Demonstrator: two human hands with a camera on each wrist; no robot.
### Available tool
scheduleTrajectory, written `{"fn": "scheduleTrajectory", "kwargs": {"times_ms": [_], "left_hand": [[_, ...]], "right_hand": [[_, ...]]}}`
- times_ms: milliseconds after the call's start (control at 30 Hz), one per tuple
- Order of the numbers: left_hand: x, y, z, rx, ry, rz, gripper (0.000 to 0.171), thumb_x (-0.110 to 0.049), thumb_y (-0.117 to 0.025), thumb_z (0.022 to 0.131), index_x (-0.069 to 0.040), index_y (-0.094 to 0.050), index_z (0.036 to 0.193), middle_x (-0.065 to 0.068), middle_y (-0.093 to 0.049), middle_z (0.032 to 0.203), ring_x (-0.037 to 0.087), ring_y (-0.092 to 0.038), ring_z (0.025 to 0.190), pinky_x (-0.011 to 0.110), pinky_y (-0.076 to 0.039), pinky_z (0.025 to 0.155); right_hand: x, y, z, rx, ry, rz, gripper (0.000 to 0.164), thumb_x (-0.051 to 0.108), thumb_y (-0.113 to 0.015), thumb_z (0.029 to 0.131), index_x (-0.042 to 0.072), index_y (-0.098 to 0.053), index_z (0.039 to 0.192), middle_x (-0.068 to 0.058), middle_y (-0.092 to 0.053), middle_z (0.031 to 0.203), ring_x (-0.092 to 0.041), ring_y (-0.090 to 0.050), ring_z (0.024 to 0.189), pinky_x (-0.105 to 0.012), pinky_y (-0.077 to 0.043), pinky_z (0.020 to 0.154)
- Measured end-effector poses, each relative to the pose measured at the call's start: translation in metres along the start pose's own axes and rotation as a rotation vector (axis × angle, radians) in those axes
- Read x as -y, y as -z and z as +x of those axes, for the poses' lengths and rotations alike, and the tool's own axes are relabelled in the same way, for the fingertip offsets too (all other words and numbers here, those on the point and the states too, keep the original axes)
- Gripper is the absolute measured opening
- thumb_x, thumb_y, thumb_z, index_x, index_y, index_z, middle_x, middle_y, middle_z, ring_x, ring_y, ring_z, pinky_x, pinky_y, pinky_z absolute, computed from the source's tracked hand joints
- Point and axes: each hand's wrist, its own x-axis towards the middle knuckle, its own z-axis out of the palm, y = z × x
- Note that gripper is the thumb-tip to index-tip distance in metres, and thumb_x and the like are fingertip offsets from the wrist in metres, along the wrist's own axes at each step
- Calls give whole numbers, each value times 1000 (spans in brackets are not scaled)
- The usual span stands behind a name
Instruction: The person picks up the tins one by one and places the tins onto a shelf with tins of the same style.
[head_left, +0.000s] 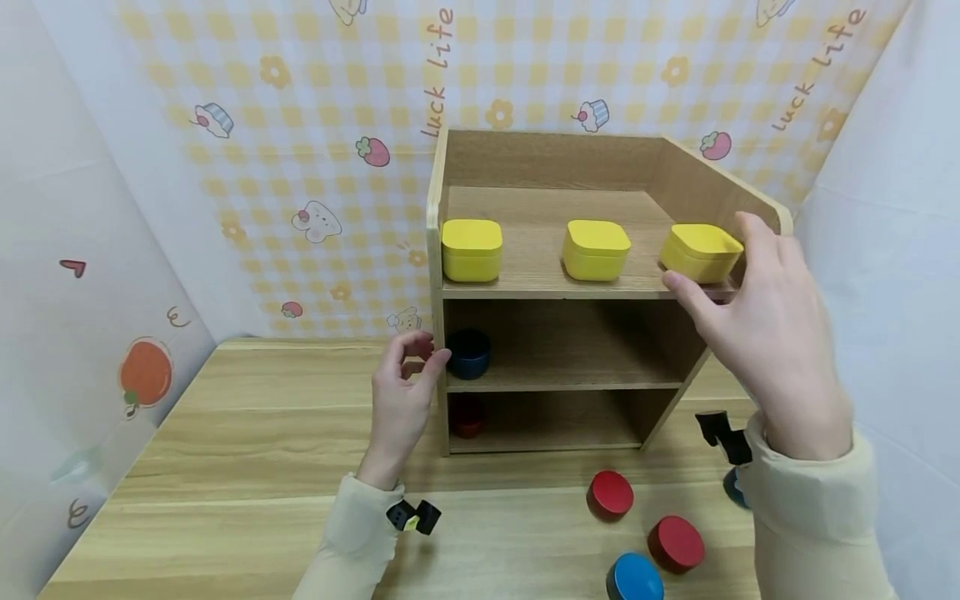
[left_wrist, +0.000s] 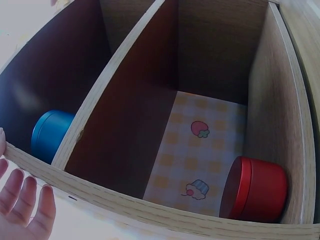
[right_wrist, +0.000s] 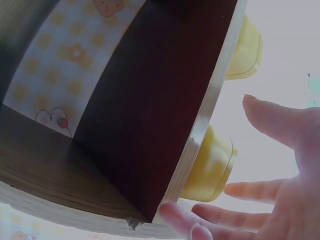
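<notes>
Holding nothing, right hand [head_left: 783,333] spreads wide around upright yellow box [head_left: 697,257], long axis level.

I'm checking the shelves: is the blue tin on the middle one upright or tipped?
Upright: the blue tin stands on its base, round top facing up.

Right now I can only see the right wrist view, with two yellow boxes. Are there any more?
Observer: Yes, a third yellow box stands at the left end of the top shelf.
Operator: Ooh! And where's the other hand?
Observer: The left hand is beside the left side panel.
Operator: Is anything hiding in the bottom compartment?
Observer: Yes, a red tin sits at the left end of the bottom compartment.
</notes>
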Motion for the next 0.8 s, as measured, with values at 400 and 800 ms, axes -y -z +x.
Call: {"fn": "scheduleTrajectory", "kwargs": {"times_ms": [400, 800], "left_hand": [[-1, 0, 1, -13, -8, 1, 23, -2, -66, 92, 5, -56, 111, 17, -57, 102, 19, -52, 95, 29, -45, 80], [-3, -1, 0, -7, -26, 6, 22, 0, -66, 92, 7, -57, 110, 18, -57, 99, 18, -52, 93, 29, -46, 79]], "right_hand": [[-12, 0, -31, -55, -70, 27, 74, 47, -66, 89, 15, -38, 150, -17, -42, 142, -32, -56, 97, -47, -35, 64], [-59, -15, -64, -223, 305, 303, 44, 13, -75, 85, -2, -63, 124, -17, -59, 125, 0, -51, 107, -9, -38, 83]]}}
